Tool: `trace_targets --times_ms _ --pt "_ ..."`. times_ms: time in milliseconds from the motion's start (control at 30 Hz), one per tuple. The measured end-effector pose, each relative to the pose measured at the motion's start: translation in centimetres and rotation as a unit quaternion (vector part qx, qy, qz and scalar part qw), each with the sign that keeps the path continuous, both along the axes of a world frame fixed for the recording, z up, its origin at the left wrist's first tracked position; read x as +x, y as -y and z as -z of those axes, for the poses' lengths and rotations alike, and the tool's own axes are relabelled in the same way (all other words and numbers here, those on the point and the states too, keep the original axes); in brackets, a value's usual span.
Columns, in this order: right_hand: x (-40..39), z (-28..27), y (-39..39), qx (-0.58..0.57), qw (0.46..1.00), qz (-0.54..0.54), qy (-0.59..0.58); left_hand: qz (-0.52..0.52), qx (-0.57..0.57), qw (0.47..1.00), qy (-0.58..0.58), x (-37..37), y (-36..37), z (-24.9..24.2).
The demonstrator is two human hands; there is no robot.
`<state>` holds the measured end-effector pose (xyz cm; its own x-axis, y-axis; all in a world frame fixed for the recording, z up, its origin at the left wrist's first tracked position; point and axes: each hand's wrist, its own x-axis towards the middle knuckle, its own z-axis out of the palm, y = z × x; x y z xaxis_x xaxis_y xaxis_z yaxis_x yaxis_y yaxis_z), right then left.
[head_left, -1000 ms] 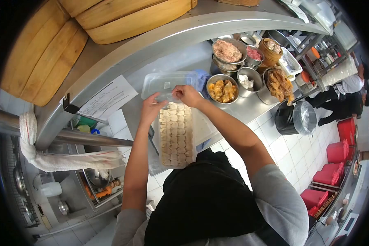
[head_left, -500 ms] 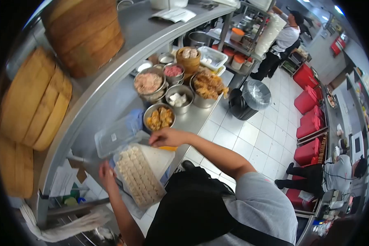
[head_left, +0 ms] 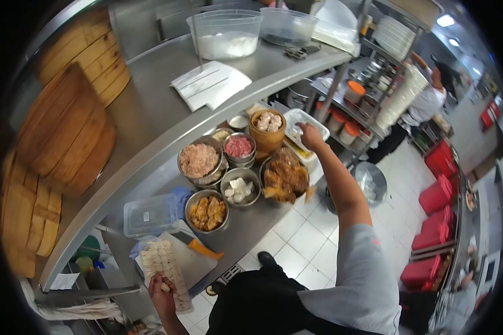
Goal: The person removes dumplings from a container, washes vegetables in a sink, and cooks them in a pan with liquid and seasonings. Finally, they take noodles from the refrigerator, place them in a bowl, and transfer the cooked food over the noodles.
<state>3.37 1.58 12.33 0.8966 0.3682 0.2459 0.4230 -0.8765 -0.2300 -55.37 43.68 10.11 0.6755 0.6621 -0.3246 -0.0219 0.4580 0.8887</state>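
Note:
My left hand (head_left: 163, 290) is over the near end of a clear plastic tray with rows of pale dough pieces (head_left: 157, 258). Its fingers are closed on a small pale dough piece (head_left: 165, 287). Stretched far forward, my right hand (head_left: 310, 137) reaches over a white plastic tub (head_left: 322, 129) beside a bamboo steamer (head_left: 267, 142). Its fingers look drawn together; what they hold, if anything, is too small to make out. An orange-handled knife (head_left: 205, 249) lies on a white cutting board (head_left: 191, 262) next to the tray.
Metal bowls hold minced meat (head_left: 199, 161), red meat (head_left: 240, 147), white chunks (head_left: 238, 190), yellow-brown pieces (head_left: 208, 214) and brown meat (head_left: 286, 176). A clear lid (head_left: 148, 216) lies left. The raised steel shelf (head_left: 145, 78) carries wooden steamers (head_left: 67, 131). A lined bin (head_left: 369, 184) stands right; a person (head_left: 422, 100) is beyond.
My right hand has gone from beside the cutting board to the far white tub, uncovering the knife. My left hand has moved from the tray's side to above the dough pieces. The view has shifted.

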Motion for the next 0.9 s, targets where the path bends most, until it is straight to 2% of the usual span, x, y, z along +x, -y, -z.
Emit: trace_targets --times_ms 67,167,233,267,300,333,367,400,433,467,533,567,633,700,833,900 --pt "2.8 1.4 0.2 -0.080 0.995 -0.047 -0.027 -0.008 -0.003 1.000 -0.011 1.1 2.5 0.4" --pt "5.8 3.8 0.9 -0.101 0.987 -0.120 -0.018 -0.063 -0.024 0.995 -0.070 1.2 6.0 0.5" --pt "5.9 3.4 1.2 -0.105 0.986 -0.118 -0.052 -0.036 -0.003 0.999 -0.037 2.0 7.9 -0.4" --pt "5.5 2.9 1.2 -0.104 0.985 -0.126 -0.058 -0.066 -0.011 0.995 -0.072 2.5 8.7 -1.3" --pt "7.1 4.7 1.7 -0.059 0.985 -0.161 -0.026 -0.059 -0.022 0.997 -0.052 2.3 8.8 -1.1" --pt "8.3 6.2 2.3 -0.029 0.982 -0.182 -0.034 -0.059 0.119 0.988 -0.084 2.1 9.3 -0.6" --pt "6.9 4.2 1.5 -0.038 0.984 -0.165 -0.055 -0.112 -0.018 0.991 -0.068 2.6 9.8 -2.6" --pt "7.4 4.3 1.6 -0.028 0.978 -0.201 -0.046 -0.102 -0.034 0.992 -0.062 2.0 9.4 -2.5" --pt "8.4 6.1 2.3 0.010 0.980 -0.200 0.000 -0.092 -0.017 0.995 -0.043 1.5 9.3 -2.5" --pt "8.2 5.2 1.6 -0.014 0.991 -0.128 -0.047 -0.116 -0.037 0.991 -0.062 1.0 9.3 -2.8" --pt "8.0 5.5 2.2 -0.010 0.992 -0.124 -0.021 -0.144 -0.044 0.988 -0.045 -0.6 9.4 -2.8" --pt "7.6 5.0 2.1 -0.019 0.992 -0.114 -0.050 -0.144 -0.045 0.988 -0.031 -1.6 9.4 -2.7" --pt "7.5 5.6 1.8 -0.066 0.991 -0.119 0.003 -0.174 -0.040 0.983 -0.040 -4.0 9.5 -2.1" --pt "7.8 5.1 1.0 -0.101 0.985 -0.135 -0.034 -0.189 -0.036 0.980 -0.060 -7.2 9.3 -1.2" --pt "8.9 6.7 0.4 -0.087 0.990 -0.109 0.001 -0.230 -0.041 0.966 -0.115 -13.3 9.4 -0.4" --pt "10.9 9.1 1.3 -0.010 0.989 -0.134 0.070 -0.280 -0.053 0.953 -0.105 -16.3 9.7 0.7"
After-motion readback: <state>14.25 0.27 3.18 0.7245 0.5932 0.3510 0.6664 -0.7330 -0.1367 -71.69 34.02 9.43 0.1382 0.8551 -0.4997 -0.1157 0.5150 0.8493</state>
